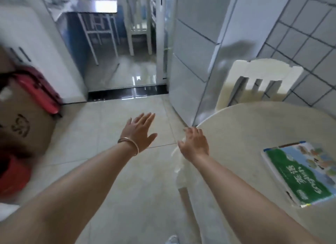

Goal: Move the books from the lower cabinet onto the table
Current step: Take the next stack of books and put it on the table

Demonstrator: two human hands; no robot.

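Books are the job, and no lower cabinet holding more shows from here. Going left to right: the left hand (139,132) hangs over the floor at ten o'clock of centre, fingers spread, grasping nothing; the right hand (195,143) is likewise released by the surface (254,127) rim. One green-covered book (300,172) already lies on it at four o'clock.

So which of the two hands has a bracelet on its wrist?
The left hand, stretched open over the tiled floor; a thin gold bangle circles its wrist. The right hand, near the round white table's edge, has a bare wrist.
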